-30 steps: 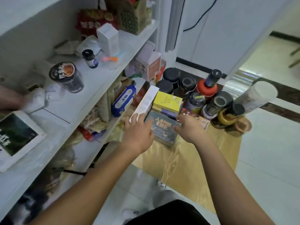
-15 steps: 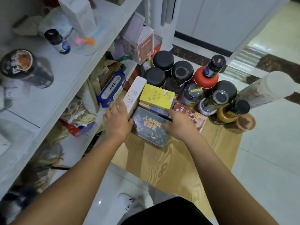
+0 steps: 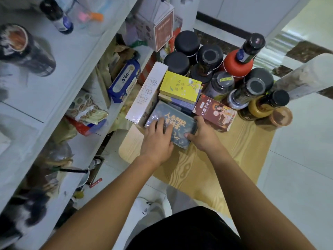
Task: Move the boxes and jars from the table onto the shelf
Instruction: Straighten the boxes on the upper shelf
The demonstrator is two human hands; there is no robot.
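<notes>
A dark blue-green box (image 3: 182,121) with gold lettering lies at the front of the wooden table (image 3: 225,159). My left hand (image 3: 156,139) lies on its top left, fingers over the lid. My right hand (image 3: 201,136) grips its right edge, thumb on the near side. Behind it stand a tall white box (image 3: 146,92), a yellow box (image 3: 180,86) stacked on a blue one, and a maroon box (image 3: 214,112). Several dark-lidded jars (image 3: 209,58) and a red-capped bottle (image 3: 237,64) crowd the back of the table.
The white shelf unit (image 3: 75,56) stands at left. Its upper board holds a dark jar (image 3: 25,49) and a small bottle (image 3: 57,17). The lower board carries a blue wipes pack (image 3: 124,82) and snack bags. A white cylinder (image 3: 304,76) leans at the table's right.
Both hands have slid back from the box stack and closed in on the dark blue-green box; the view has tipped downward and nearer the table.
</notes>
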